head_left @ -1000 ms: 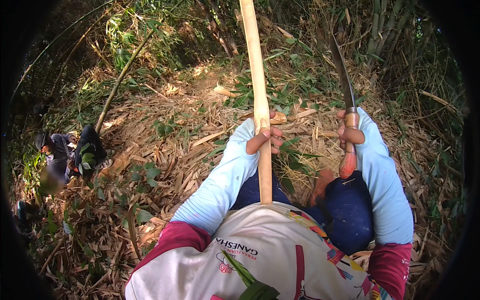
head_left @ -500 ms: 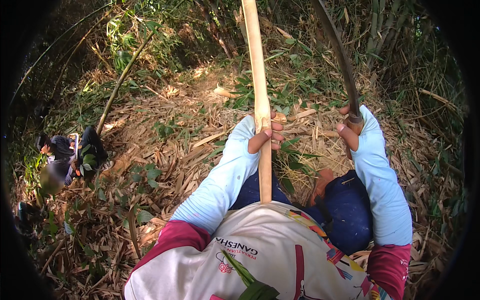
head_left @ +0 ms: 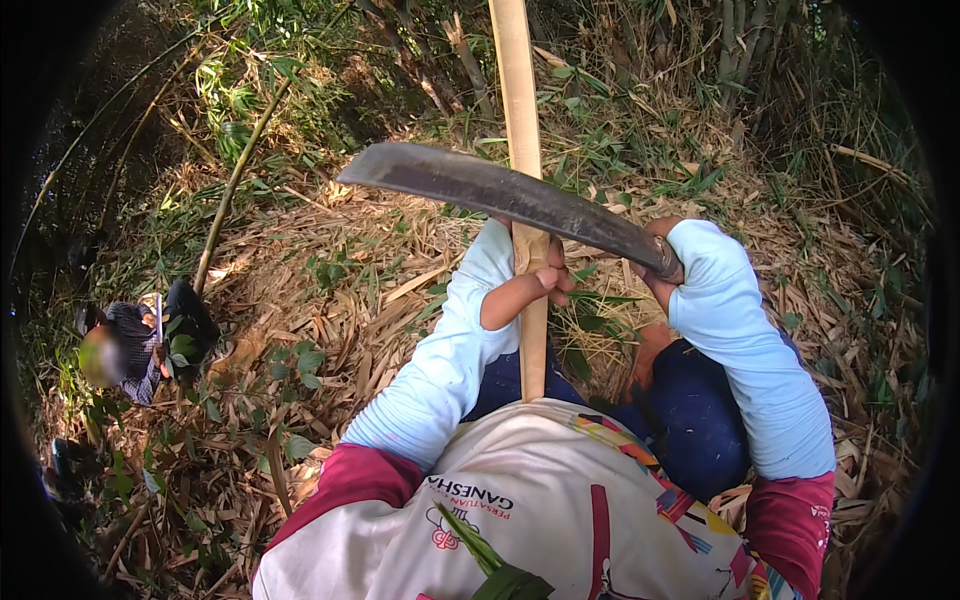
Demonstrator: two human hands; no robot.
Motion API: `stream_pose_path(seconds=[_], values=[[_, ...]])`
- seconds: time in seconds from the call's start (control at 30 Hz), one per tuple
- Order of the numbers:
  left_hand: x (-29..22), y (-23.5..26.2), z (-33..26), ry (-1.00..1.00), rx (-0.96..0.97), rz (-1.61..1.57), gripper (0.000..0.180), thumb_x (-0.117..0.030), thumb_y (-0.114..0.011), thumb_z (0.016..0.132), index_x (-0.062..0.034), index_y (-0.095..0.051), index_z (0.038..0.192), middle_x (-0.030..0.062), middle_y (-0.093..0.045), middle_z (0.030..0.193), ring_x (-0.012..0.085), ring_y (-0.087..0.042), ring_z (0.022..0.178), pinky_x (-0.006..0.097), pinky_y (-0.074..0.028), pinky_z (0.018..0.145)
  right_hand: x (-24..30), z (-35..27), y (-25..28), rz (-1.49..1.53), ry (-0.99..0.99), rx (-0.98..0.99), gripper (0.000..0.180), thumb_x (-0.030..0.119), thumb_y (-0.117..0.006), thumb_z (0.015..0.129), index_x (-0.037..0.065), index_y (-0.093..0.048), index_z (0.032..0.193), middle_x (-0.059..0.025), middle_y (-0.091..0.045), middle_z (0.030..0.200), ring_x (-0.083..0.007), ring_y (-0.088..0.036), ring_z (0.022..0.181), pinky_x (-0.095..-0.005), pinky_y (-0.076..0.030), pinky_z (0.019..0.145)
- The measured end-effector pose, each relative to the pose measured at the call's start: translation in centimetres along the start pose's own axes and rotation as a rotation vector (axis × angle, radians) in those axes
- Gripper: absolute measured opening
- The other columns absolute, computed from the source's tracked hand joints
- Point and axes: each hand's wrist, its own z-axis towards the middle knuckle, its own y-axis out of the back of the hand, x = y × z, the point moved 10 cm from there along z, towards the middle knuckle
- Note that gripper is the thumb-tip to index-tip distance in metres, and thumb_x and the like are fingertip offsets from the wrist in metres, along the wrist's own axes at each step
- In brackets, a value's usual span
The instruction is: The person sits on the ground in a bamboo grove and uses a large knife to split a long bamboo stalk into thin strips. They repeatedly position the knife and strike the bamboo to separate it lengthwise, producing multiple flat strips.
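**Blade across the bamboo**

While the left hand [head_left: 535, 290] clenches the upright bamboo pole [head_left: 520, 150] above the knees, the right hand [head_left: 660, 262] grips a curved machete [head_left: 500, 192] lying across it; a sound cut should probably land well above the holding fingers; another person [head_left: 130, 340] crouches far left.

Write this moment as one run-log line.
left hand: grips bamboo pole | right hand: holds machete across pole | ground: dry leaves

My right hand [head_left: 660, 262] is hiding almost wholly behind the machete [head_left: 510, 195] and my pale sleeve, the bamboo pole [head_left: 518, 110] is running off the far edge and vanishing near under my shirt, and the crouching person [head_left: 125, 345] at left is showing too blurred to read.
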Motion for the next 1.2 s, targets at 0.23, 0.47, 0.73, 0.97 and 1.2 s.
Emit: stream_pose_path(seconds=[0.23, 0.47, 0.73, 0.97, 1.2], values=[[-1.0, -2.9, 0.3, -0.068, 0.082, 0.332, 0.094, -0.036, -0.079, 0.074, 0.0008, -0.033, 0.147, 0.0123, -0.056, 0.12, 0.021, -0.053, 0.115, 0.037, -0.04, 0.103, 1.4, 0.8, -0.5, -0.218, 0.012, 0.209, 0.03, 0.005, -0.074, 0.064, 0.01, -0.067, 0.093, -0.0116, -0.065, 0.073, -0.0333, -0.067, 0.072, -0.0425, -0.053, 0.062], [-0.3, -5.0, 0.2, -0.021, 0.109, 0.326, 0.092, -0.042, -0.078, 0.079, 0.0017, -0.034, 0.146, 0.0122, -0.06, 0.118, 0.0203, -0.055, 0.114, 0.035, -0.042, 0.102, 2.0, 0.6, -0.1, -0.298, 0.071, 0.218, 0.023, 0.011, -0.071, 0.066, 0.01, -0.064, 0.088, -0.0103, -0.062, 0.068, -0.03, -0.066, 0.066, -0.0416, -0.051, 0.056], [-0.6, -6.2, -0.1, -0.122, 0.059, 0.273, 0.095, -0.046, -0.08, 0.078, -0.0011, -0.031, 0.147, 0.0108, -0.057, 0.125, 0.0173, -0.058, 0.107, 0.03, -0.046, 0.094, 2.9, 0.1, 0.9, -0.366, 0.162, 0.112, 0.026, 0.011, -0.068, 0.071, 0.012, -0.066, 0.097, -0.0075, -0.059, 0.066, -0.0277, -0.064, 0.062, -0.0394, -0.049, 0.054], [0.0, -6.3, -0.7, -0.041, 0.063, 0.331, 0.095, -0.053, -0.079, 0.078, 0.0005, -0.034, 0.143, 0.015, -0.045, 0.141, 0.0211, -0.053, 0.12, 0.037, -0.044, 0.102, 1.8, -0.4, 0.7, -0.341, 0.054, 0.159, 0.054, 0.012, -0.085, 0.048, 0.015, -0.066, 0.099, -0.0066, -0.061, 0.079, -0.0303, -0.063, 0.075, -0.0407, -0.049, 0.064], [0.0, -5.7, -1.2, -0.098, 0.001, 0.359, 0.093, -0.053, -0.078, 0.079, 0.0003, -0.036, 0.142, 0.0136, -0.049, 0.138, 0.0215, -0.053, 0.121, 0.038, -0.043, 0.103, 1.8, -0.5, 0.9, -0.337, 0.037, 0.142, 0.052, 0.007, -0.082, 0.051, 0.014, -0.066, 0.1, -0.0075, -0.06, 0.079, -0.0305, -0.063, 0.076, -0.041, -0.049, 0.064]])
